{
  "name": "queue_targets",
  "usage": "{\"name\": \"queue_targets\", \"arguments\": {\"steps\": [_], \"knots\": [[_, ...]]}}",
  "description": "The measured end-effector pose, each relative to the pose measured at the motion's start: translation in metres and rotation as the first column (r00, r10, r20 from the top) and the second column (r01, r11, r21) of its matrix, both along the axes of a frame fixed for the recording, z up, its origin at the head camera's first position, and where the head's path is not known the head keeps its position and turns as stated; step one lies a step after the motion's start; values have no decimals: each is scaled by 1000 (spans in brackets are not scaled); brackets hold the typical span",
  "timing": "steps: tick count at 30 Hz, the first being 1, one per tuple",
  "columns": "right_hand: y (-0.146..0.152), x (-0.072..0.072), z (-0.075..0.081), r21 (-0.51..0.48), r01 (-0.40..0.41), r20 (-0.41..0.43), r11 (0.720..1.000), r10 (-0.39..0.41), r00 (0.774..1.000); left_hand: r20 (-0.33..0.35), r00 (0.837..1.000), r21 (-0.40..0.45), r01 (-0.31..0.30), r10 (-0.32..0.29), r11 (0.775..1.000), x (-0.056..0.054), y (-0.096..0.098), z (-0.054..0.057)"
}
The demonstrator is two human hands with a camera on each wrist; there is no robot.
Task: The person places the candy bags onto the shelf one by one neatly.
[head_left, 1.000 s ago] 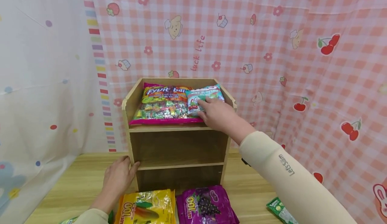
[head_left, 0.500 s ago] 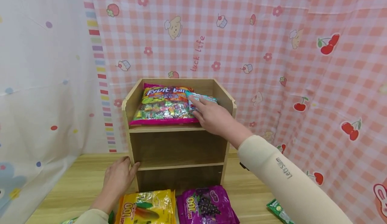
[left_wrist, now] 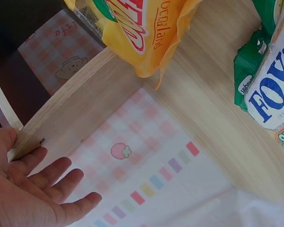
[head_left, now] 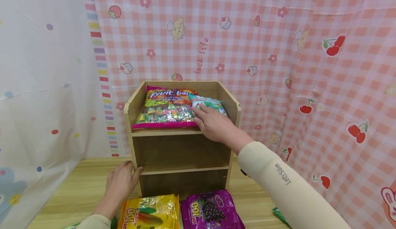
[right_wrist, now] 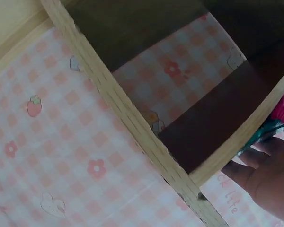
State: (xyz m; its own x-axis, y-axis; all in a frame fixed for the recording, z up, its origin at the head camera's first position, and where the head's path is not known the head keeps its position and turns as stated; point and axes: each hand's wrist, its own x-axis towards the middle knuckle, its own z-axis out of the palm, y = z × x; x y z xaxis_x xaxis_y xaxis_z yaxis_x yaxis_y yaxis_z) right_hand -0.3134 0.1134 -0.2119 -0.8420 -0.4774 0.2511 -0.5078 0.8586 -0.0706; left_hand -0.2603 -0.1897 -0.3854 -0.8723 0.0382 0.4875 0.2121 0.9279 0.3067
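Note:
A small teal candy bag (head_left: 213, 102) lies on the top level of the wooden shelf (head_left: 180, 132), towards its right side. My right hand (head_left: 213, 124) rests on the bag's front part with fingers extended, hiding some of it. In the right wrist view, a teal sliver (right_wrist: 262, 133) shows beyond my fingers. To its left lies a large fruit chew bag (head_left: 168, 108) with pink edges, overlapped by the teal one. My left hand (head_left: 122, 181) holds the shelf's left side panel, thumb at the front edge and fingers along the outside, as the left wrist view shows.
In front of the shelf on the wooden table (head_left: 92, 174) lie a yellow mango candy bag (head_left: 151, 211) and a purple grape candy bag (head_left: 211, 210). A green Fox's bag (left_wrist: 274, 90) lies at the left, another green bag (head_left: 279, 217) at the right. Curtains (head_left: 198, 26) hang behind.
The teal bag has tipped back and settled flatter against the fruit chew bag. My right hand has shifted slightly left and towards the shelf front. The left hand has stayed in place.

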Motion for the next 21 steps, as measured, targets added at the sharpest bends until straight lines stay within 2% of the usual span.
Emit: {"name": "queue_targets", "arguments": {"steps": [8, 12, 21], "knots": [[-2, 14, -11, -36, 60, -18, 998, -61, 998, 54, 999, 9, -6, 6, 1000, 1, 0, -1], [-3, 17, -14, -26, 72, -30, 997, -73, 997, 46, 999, 10, -2, 2, 1000, -1, -1, -1], [2, 12, -9, -37, 77, -4, 996, -77, 997, 7, 1000, 8, -2, 2, 1000, -2, 0, -2]]}}
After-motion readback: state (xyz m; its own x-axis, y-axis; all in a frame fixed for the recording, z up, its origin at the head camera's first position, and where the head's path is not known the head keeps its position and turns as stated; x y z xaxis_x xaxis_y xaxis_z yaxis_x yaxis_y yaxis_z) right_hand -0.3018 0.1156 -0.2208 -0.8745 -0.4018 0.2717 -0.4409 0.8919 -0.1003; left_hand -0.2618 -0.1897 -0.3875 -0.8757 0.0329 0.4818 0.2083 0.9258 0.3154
